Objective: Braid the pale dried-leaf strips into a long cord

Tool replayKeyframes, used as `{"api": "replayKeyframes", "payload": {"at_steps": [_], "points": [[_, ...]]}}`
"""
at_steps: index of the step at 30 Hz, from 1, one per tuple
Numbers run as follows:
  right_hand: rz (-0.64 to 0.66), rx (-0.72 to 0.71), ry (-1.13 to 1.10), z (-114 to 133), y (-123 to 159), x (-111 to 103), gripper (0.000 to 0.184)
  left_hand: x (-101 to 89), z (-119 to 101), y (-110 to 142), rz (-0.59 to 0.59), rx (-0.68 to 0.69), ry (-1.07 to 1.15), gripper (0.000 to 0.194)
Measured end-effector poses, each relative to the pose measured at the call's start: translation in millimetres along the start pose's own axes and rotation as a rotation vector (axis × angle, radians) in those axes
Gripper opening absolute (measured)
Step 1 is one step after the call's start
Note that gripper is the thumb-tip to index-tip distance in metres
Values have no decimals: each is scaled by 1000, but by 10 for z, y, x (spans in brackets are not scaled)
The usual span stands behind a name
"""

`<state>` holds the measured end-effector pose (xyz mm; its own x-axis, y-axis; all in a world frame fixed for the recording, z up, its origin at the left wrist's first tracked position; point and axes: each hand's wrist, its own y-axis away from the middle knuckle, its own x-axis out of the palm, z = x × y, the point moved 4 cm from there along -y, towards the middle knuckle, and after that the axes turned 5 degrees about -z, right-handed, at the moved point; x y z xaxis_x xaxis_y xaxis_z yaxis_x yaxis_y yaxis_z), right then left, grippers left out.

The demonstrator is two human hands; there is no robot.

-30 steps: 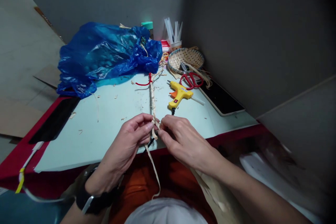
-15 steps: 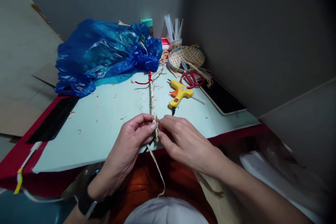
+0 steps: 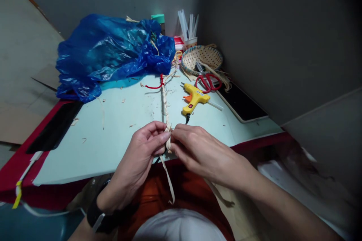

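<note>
The loose strand [image 3: 169,181] is riding higher; by the table's [image 3: 96,135] near edge, my left hand [image 3: 141,145] and right hand [image 3: 206,152] are pinching the braid [image 3: 164,99], seemingly plaiting, needing tension.

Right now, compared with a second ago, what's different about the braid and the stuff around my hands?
The loose strand below the braid has drawn up slightly, its lower end now nearer your hands. The left hand and right hand stay at the braid's near end, with no visible letting go. The glue gun, scissors and blue bag stayed put.
</note>
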<state>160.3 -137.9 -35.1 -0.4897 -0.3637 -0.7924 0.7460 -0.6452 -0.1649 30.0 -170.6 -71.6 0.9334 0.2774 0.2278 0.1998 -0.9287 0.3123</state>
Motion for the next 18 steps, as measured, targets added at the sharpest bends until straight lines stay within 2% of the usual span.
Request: {"api": "replayKeyframes", "payload": {"at_steps": [3, 7, 13, 18], "points": [[3, -14, -122, -47, 50, -69, 23, -5, -9, 17, 2, 8, 47, 15], [-78, 28, -286, -86, 127, -140, 15, -5, -23, 42, -32, 27, 49, 13], [-224, 138, -145, -2, 251, -86, 11, 46, -34, 68, -92, 94, -47, 13], [-314, 84, -131, 162, 302, 62, 12, 78, -16, 79, -114, 163, -81, 12]]}}
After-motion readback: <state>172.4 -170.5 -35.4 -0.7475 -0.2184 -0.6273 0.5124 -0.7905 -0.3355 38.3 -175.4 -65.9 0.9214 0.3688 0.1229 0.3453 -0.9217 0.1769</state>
